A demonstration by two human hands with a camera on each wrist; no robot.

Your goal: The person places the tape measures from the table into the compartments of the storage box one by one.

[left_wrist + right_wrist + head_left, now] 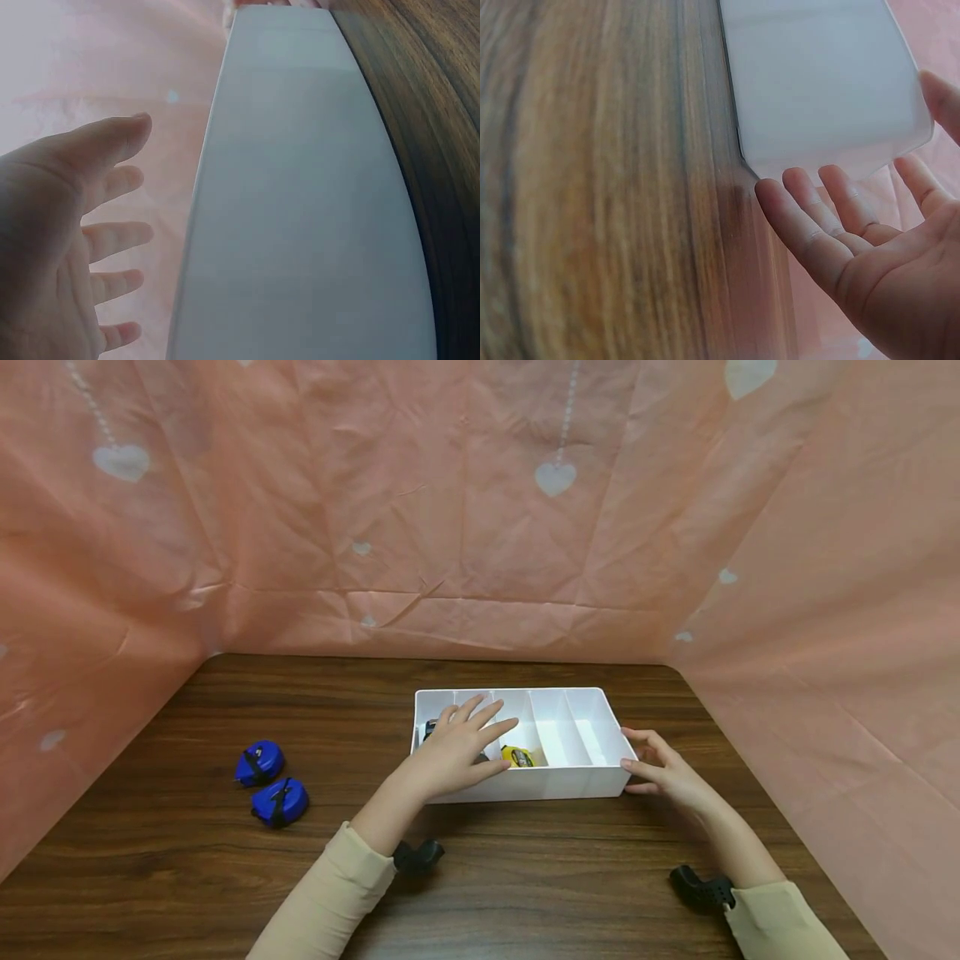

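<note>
A white divided box (pixel 525 785) lies lengthwise on the table. My left hand (pixel 455 757) is over its left part with fingers spread and straight, holding nothing; in the left wrist view the thumb and fingers stand apart beside the box's white front wall (pixel 300 187). Under and past this hand, a yellow tape measure (pixel 517 757) sits in a middle compartment, and a dark item (pixel 431 727) shows in the leftmost one, partly hidden. My right hand (pixel 671 777) is at the box's right end, its loosely extended fingertips against the end wall and the thumb at the front corner.
Two blue tape measures (pixel 259 762) with black straps lie close together on the table, left of the box. Pink cloth (pixel 465 527) with white hearts hangs round the back and sides of the brown wooden table (pixel 525 893).
</note>
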